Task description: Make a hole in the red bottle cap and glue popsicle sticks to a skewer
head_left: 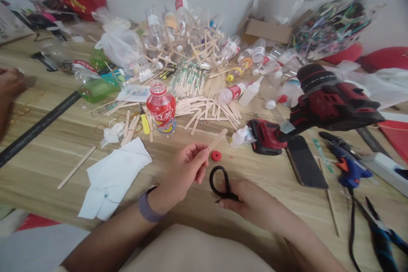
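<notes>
My left hand (186, 165) pinches a wooden craft stick (218, 139) between thumb and fingers, its free end pointing up and right. In my right hand (250, 199) is a pair of black-handled scissors (226, 182); one handle loop sticks out toward the left hand, and the blades are mostly hidden by the grip. A red bottle cap (216, 156) with a dark spot at its centre lies on the table just beyond the left fingertips. Behind the left hand stands an uncapped clear bottle (161, 110) with a red label.
A red cordless drill (331, 102) stands at right, near a phone (306, 161), a blue glue gun (350, 170) and pliers (379, 229). White tissue (116, 178) lies left. Craft sticks (207, 108) and plastic bottles crowd the back. Another person's hand (11, 83) is at far left.
</notes>
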Demonstrator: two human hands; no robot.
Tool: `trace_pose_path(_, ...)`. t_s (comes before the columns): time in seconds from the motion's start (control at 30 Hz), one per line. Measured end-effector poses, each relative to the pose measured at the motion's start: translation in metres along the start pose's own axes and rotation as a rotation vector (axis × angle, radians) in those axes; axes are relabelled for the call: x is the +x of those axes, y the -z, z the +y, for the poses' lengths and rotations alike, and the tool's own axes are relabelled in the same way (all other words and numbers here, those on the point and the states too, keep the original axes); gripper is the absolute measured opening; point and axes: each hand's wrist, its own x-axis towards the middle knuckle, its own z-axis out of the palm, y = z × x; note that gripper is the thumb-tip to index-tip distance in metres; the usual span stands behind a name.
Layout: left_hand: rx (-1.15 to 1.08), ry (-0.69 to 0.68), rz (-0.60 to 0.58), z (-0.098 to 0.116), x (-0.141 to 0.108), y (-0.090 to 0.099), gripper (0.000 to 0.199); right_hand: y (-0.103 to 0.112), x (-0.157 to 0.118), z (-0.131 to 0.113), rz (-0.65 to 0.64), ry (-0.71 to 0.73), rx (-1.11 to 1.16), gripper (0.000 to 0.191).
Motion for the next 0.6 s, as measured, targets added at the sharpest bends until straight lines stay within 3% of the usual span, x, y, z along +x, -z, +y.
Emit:
trace_pose_path(0.1,0.037,0.023,0.003,-0.001,0.000,-0.001,0.027,-0.008,0.001,0.001,0.042,-0.053,-0.022,0.009)
trace_pose_path(0.17,0.082,0.036,0.001,-0.001,0.000,-0.001,0.029,-0.010,-0.001,0.001,0.136,-0.004,-0.051,0.008)
trace_pose_path(0.23,0.204,-0.005,0.003,0.000,-0.001,0.000,0.029,-0.008,-0.005,0.001,0.363,0.113,-0.132,0.007)
trace_pose_path(0.33,0.544,-0.178,-0.005,0.001,-0.004,0.001,0.030,-0.003,-0.010,-0.001,0.873,0.281,-0.365,0.015)
trace_pose_path(0.37,0.662,-0.232,-0.018,0.001,-0.006,0.000,0.029,-0.001,-0.010,-0.002,0.971,0.304,-0.446,0.018)
trace_pose_path(0.43,0.850,-0.299,-0.058,-0.001,-0.009,-0.002,0.026,0.000,-0.006,-0.002,0.971,0.323,-0.522,0.023)
trace_pose_path(0.53,0.983,-0.369,-0.113,-0.007,-0.011,-0.005,0.012,-0.003,0.004,0.004,0.774,0.346,-0.429,0.019)
trace_pose_path(0.6,0.988,-0.442,-0.107,-0.011,-0.011,-0.005,0.022,-0.006,0.008,0.013,0.717,0.332,-0.336,0.020)
